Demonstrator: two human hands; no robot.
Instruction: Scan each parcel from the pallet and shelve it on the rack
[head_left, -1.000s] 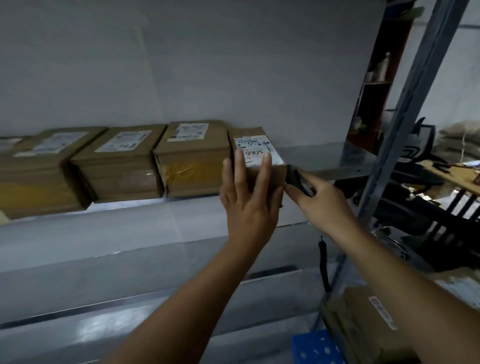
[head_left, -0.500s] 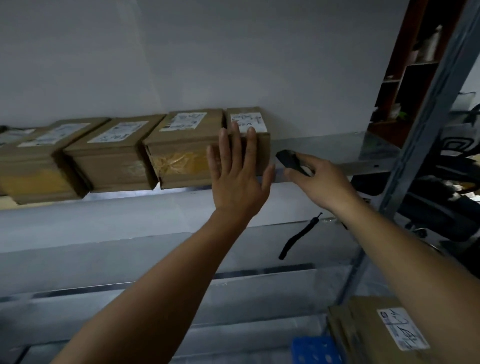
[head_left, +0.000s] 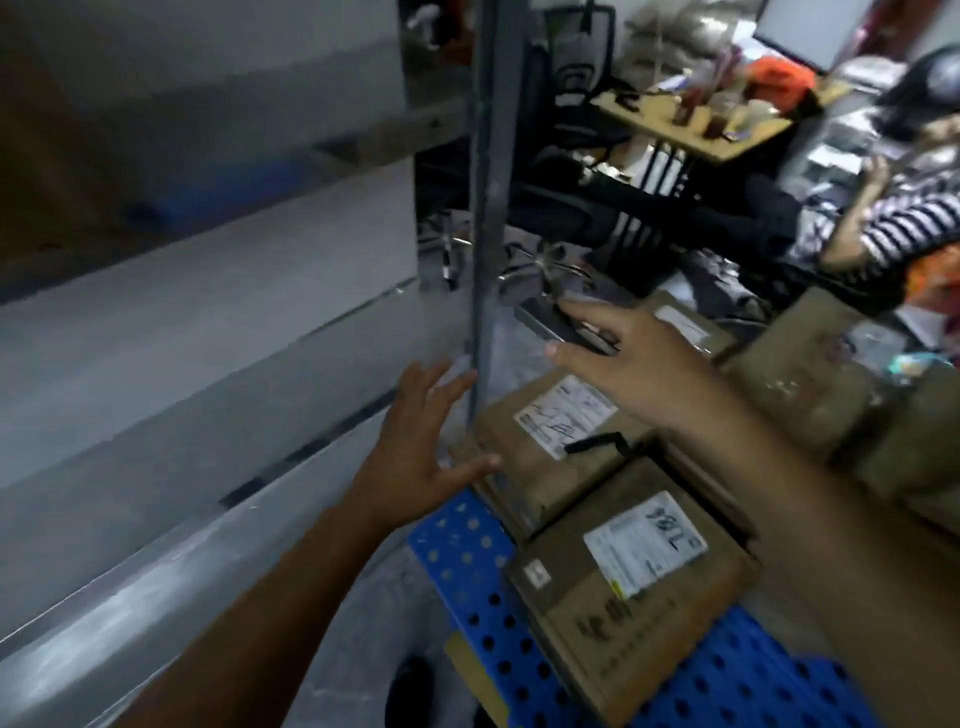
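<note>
Hovering low beside the load, the person's left grip (head_left: 418, 447) is released, fingers spread and holding nothing. It sits just in front of the grey metal upright (head_left: 485, 208) of the grey metal rack (head_left: 208, 338) and close to the near corner of a brown cardboard parcel with a white label (head_left: 561, 431). Whether it touches the box I cannot tell through the blur. The right grip (head_left: 649, 374) hangs above that parcel, grasping a dark handheld scanner (head_left: 563, 328) between thumb and fingers. The scanner's black wrist strap (head_left: 597, 444) dangles over the box top at the edge of its label.

That parcel lies on a blue perforated plastic pallet (head_left: 467, 566), touching a second labelled cardboard parcel (head_left: 623, 587) nearer the camera. More brown boxes (head_left: 831, 374) are stacked to the right. In the background are a cluttered wooden surface (head_left: 691, 124) and a seated person in a striped top (head_left: 909, 223).

As for progress, several parcels wait on the pallet and none is in hand. No shelved parcel shows in this view, so how many are done cannot be told, but plenty looks left. The step in hand seems to be the start of a fresh cycle — choosing the next box, most likely the one under both grips. That box needs its label read by the scanner, then a lift onto the rack. Its label faces up, which should make the scan easy.
</note>
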